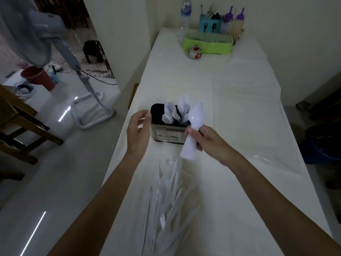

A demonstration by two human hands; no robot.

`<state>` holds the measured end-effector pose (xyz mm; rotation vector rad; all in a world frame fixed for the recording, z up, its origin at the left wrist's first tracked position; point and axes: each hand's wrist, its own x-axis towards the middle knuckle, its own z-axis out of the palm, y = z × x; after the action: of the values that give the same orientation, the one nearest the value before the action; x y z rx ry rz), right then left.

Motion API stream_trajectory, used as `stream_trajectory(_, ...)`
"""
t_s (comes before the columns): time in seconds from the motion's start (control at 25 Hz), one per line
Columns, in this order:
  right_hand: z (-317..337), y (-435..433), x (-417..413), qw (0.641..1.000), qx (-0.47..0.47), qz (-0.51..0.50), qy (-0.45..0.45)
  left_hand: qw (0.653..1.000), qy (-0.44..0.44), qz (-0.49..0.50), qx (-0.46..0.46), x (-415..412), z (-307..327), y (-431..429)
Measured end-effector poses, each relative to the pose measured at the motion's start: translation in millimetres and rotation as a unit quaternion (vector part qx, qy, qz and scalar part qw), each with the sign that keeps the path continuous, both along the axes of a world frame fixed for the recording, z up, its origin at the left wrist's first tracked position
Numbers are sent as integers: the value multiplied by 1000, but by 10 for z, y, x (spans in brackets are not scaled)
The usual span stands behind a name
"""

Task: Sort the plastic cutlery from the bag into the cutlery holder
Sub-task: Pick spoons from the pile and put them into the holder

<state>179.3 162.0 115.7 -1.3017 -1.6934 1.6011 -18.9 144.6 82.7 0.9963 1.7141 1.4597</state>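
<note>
- Head view: right grip (pixel 204 140) is clamped round the handles of a bundle of spoons (pixel 196 113), bowls up, long axis near upright and leaning slightly away from the person.
- Cutlery holder (pixel 167 134) stands on the table (pixel 239 111) just left of that grip. The bowls overlap its far right corner.
- Left grip (pixel 139 126): fingers apart, relaxed, empty, just beside the holder's left wall. Contact cannot be confirmed.
- Bag (pixel 169 200) lies nearer the person, with forks (pixel 151 242) inside.
- Assessment: right grip is nearer. The bundle needs shifting left, then lowering handles first.
</note>
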Motion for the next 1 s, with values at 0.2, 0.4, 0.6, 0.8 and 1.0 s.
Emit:
stream_trajectory(0.2,264,766,-243,988,125,-81,44,993,-20,-28,-111,-155,-266,515)
stream_trajectory(0.4,217,1211,-490,962,252,-101,13,995,-1,-51,-87,-30,-485,671)
stream_trajectory(0.6,-2,1289,-634,948,293,5,-122,997,-24,-48,-58,2,-507,646)
stream_trajectory(0.8,-22,1283,-649,953,272,18,-130,998,-31,-35,-43,53,-464,634)
stream_trajectory(1.0,7,1270,-624,956,265,15,-122,998,-31,-25,-53,60,-448,638)
